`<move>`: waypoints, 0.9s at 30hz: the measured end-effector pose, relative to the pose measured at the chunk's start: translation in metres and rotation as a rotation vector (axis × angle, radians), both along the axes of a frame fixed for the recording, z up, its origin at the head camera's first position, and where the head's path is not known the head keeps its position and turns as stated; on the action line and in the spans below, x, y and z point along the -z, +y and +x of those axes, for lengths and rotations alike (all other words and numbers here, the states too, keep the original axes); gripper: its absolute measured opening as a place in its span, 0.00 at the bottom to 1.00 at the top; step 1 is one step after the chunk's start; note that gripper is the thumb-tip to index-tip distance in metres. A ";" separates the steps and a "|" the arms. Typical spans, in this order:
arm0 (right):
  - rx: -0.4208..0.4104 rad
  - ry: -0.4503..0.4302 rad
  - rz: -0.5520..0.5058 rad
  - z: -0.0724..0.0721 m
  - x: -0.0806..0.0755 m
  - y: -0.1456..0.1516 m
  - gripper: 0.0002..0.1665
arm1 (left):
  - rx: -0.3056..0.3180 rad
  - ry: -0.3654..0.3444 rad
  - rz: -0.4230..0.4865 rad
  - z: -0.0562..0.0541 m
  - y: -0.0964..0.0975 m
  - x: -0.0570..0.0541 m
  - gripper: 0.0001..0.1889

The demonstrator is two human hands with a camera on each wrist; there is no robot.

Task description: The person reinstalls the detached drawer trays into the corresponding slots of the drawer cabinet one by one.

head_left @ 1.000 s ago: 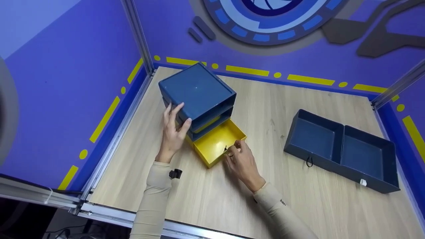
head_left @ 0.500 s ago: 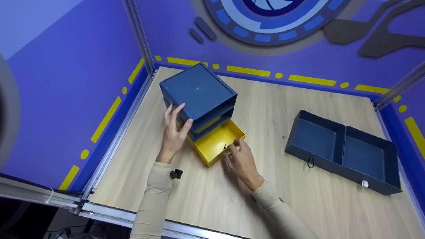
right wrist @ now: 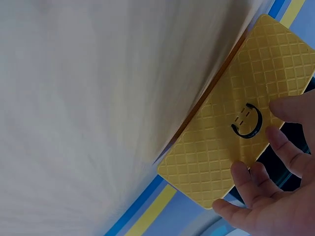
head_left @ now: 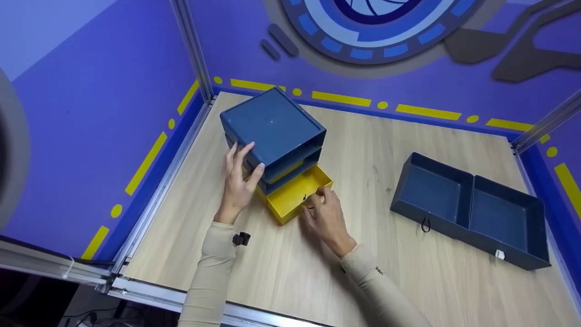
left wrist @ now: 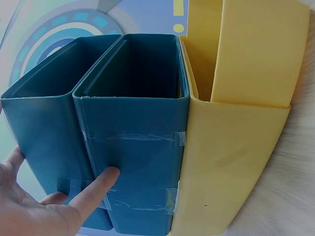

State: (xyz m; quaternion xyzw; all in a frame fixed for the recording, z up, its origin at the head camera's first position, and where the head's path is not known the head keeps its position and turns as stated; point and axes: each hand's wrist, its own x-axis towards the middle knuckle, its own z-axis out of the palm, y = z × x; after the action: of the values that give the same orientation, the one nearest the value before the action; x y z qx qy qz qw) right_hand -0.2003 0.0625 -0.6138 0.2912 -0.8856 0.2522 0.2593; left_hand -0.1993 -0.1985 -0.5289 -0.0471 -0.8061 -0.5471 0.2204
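Drawer [head_left: 292,190], yellow, is sitting partly out of the bottom of a blue-and-yellow cabinet [head_left: 272,125] on the surface [head_left: 277,272]. The right hand [head_left: 327,220], fingers loosely bent, is touching its front panel [right wrist: 206,162] beside the black loop [right wrist: 260,120], so I'm guessing it is steering without gripping. The left hand [head_left: 237,193] is spreading wide against the cabinet's side, probably bracing it against sliding. Farther right, two dark-blue boxes [head_left: 470,202] are standing side by side, perhaps leaving this corner uncrowded.

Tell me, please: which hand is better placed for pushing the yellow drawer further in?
Probably the right hand: it touches the front of the yellow drawer. The left hand rests against the side of the blue unit, seemingly steadying it.
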 end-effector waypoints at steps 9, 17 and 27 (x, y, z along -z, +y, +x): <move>0.003 -0.019 0.016 -0.003 0.000 -0.006 0.13 | 0.000 -0.009 0.007 0.000 -0.001 0.000 0.31; 0.012 -0.037 0.004 -0.010 -0.004 -0.009 0.14 | 0.003 -0.013 0.011 -0.005 -0.001 -0.004 0.30; 0.000 -0.060 0.004 -0.010 0.002 -0.012 0.14 | 0.009 -0.022 0.021 0.001 0.000 0.001 0.31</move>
State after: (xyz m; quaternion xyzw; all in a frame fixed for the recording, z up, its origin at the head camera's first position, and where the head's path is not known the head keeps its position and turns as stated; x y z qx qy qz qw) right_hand -0.2101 0.0501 -0.6161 0.2842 -0.8934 0.2591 0.2320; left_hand -0.1986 -0.1986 -0.5303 -0.0424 -0.8025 -0.5569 0.2098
